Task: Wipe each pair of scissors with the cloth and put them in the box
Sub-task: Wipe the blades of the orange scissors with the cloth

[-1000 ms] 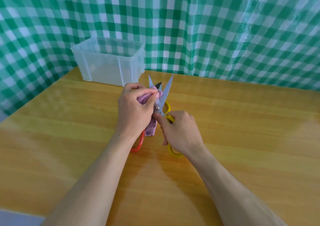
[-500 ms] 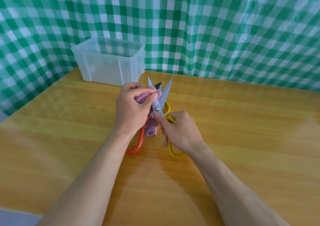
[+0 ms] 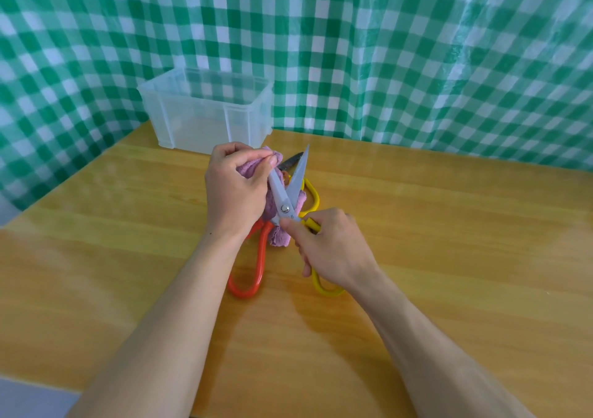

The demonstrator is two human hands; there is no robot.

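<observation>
Left fingers (image 3: pixel 231 153), tight on cloth (image 3: pixel 246 171), now farther up scissors blade (image 3: pixel 278 193); right fingers (image 3: pixel 322 219) around yellow handle (image 3: pixel 313 224).

Room to pass over bare table (image 3: pixel 449 257) right of the right hand (image 3: pixel 333 250) and left of the left hand (image 3: pixel 234 193). Walled behind and at far left by checked curtain (image 3: pixel 385 48). Open-topped box (image 3: pixel 205 122) just behind the left hand, spread scissors (image 3: pixel 299 177) blades jutting beside it
</observation>
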